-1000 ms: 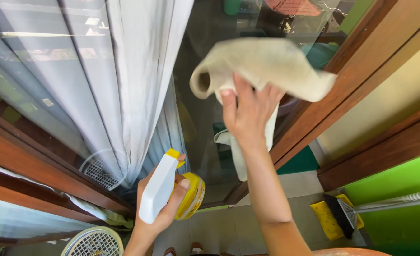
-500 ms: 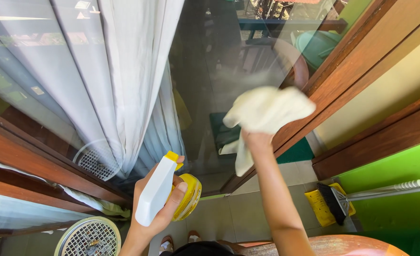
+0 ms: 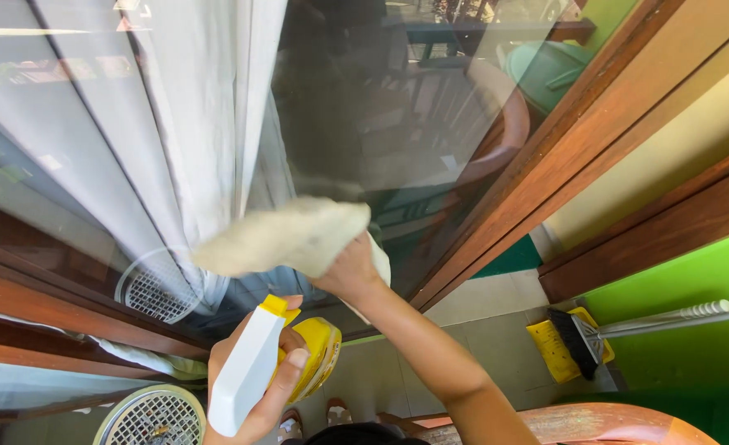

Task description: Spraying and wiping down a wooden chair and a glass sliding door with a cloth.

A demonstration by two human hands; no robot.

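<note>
My right hand (image 3: 350,276) presses a pale yellowish cloth (image 3: 290,236) against a large glass pane (image 3: 397,107), low on the glass. My left hand (image 3: 270,375) grips a spray bottle (image 3: 253,371) with a white body and yellow trigger part, held below the cloth and away from the glass. A white curtain (image 3: 191,124) hangs behind the glass on the left. The pane reflects chairs and a table.
A brown wooden frame (image 3: 562,140) runs diagonally along the right of the glass. A yellow dustpan with a black brush (image 3: 569,346) lies on the tiled floor by a green wall (image 3: 694,288). A round white fan grille (image 3: 152,416) sits at the bottom left.
My right hand has swept the cloth down and to the left across the glass. The left hand with the spray bottle has stayed in about the same place.
</note>
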